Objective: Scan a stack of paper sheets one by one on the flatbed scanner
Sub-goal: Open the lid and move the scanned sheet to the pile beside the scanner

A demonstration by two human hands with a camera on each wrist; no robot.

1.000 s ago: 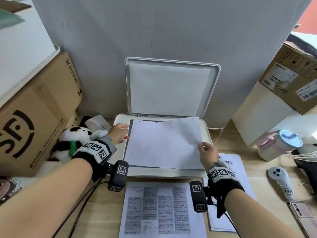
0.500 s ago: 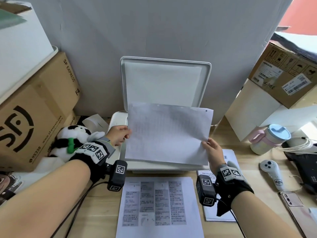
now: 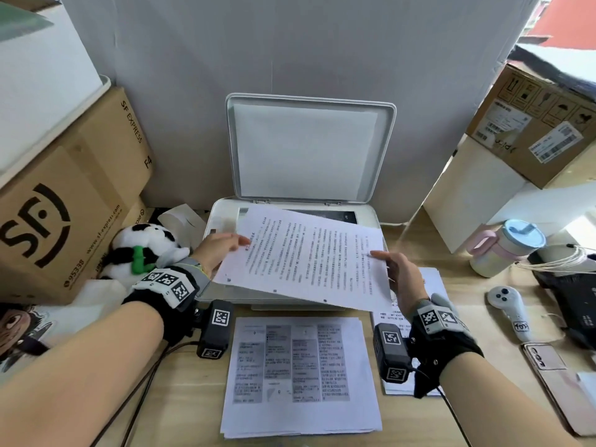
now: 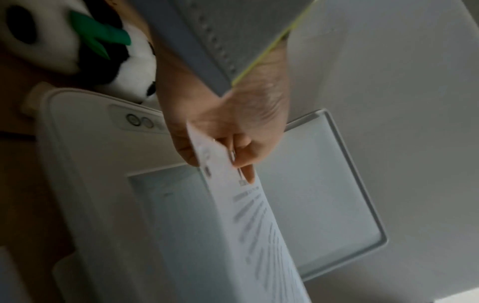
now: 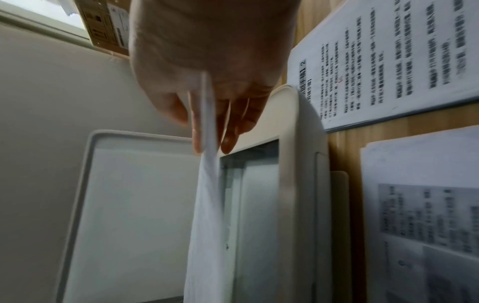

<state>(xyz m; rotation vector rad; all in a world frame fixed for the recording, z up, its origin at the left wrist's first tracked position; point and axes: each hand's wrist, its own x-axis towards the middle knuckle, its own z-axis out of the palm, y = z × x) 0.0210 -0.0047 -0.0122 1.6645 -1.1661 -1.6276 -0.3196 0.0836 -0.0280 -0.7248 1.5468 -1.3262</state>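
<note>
A white flatbed scanner [image 3: 222, 217] stands at the back of the desk with its lid [image 3: 309, 150] raised upright and its glass [image 3: 335, 216] partly showing. Above the glass I hold one printed sheet [image 3: 306, 256], text side up and tilted. My left hand [image 3: 222, 245] pinches its left edge, thumb on top. My right hand [image 3: 398, 269] pinches the right edge. The wrist views show the sheet [image 4: 249, 225] [image 5: 207, 194] edge-on between thumb and fingers of the left hand [image 4: 228, 147] and the right hand [image 5: 207, 106]. A stack of printed sheets [image 3: 300, 375] lies before the scanner. Another pile [image 3: 429, 285] lies right of it.
Cardboard boxes [image 3: 64, 195] and a panda toy [image 3: 142, 250] crowd the left side. On the right stand boxes [image 3: 535, 124], a pink mug with a lid [image 3: 506, 246], a white controller [image 3: 509, 304] and a phone [image 3: 554, 375]. A cable [image 3: 145, 382] runs down the desk's left.
The sheet lay blank side up on the glass, was lifted with both hands, and is now turned over, text side up, above the scanner.
</note>
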